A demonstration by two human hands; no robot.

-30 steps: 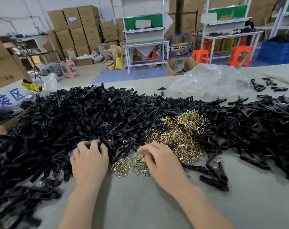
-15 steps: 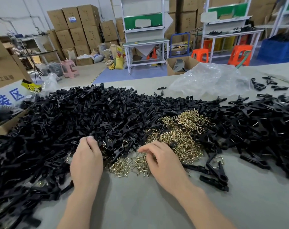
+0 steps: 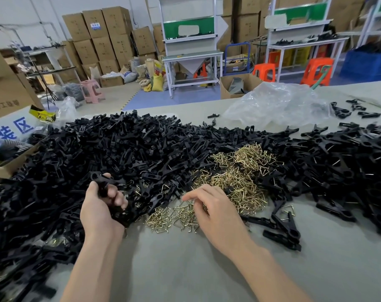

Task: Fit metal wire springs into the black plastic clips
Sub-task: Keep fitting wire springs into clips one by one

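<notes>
A wide heap of black plastic clips (image 3: 124, 149) covers the grey table (image 3: 185, 269) from left to right. Brass-coloured wire springs (image 3: 235, 179) lie in a mound in the middle, with a smaller scatter of springs (image 3: 172, 216) nearer to me. My left hand (image 3: 100, 210) is lifted a little and shut on a black plastic clip (image 3: 102, 182), palm turned inward. My right hand (image 3: 215, 212) rests over the near springs with fingers curled down into them; whether it holds one I cannot tell.
A crumpled clear plastic bag (image 3: 276, 103) lies at the back right. A cardboard box (image 3: 9, 99) with a blue-lettered sign stands at the left edge. Assembled clips (image 3: 283, 227) lie to the right of my hand. Benches, stools and stacked cartons fill the room behind.
My left hand has come up out of the clip heap and turned, now gripping a black clip. My right hand has stayed over the near springs, fingers shifting slightly.
</notes>
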